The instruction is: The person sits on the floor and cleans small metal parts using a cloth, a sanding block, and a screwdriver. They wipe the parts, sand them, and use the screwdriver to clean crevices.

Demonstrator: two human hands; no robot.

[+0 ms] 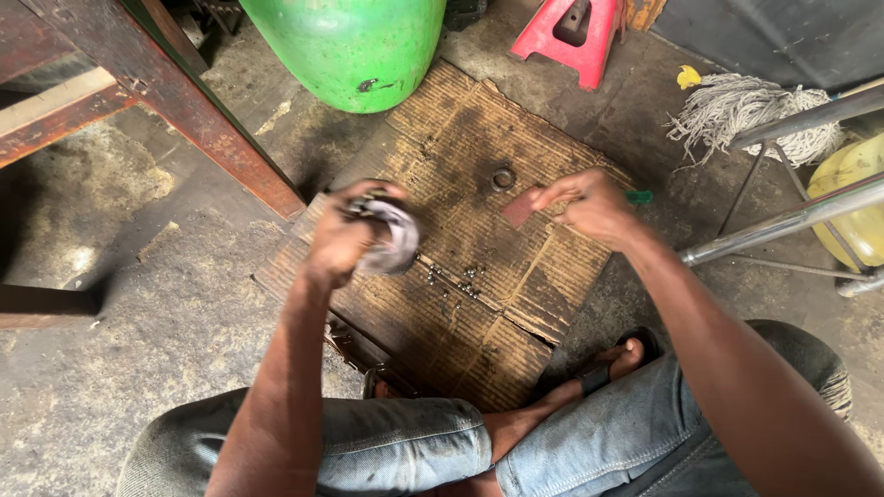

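My left hand (345, 235) is closed around a round metal part (391, 235), grey and greasy, held above a sheet of dirty cardboard (516, 138). My right hand (589, 204) pinches a small reddish-brown piece (521, 206), flat like sandpaper, a little to the right of the metal part. The two are apart, not touching. On the cardboard below lie several small dark metal bits (456, 279) and a metal ring (503, 178).
A green drum (354, 46) stands at the far edge of the cardboard, a red plastic stool (575, 37) beside it. A wooden table leg (184, 101) runs at left. Chrome tubes (783, 221), a mop head (746, 110) and a yellow container (852, 198) are at right.
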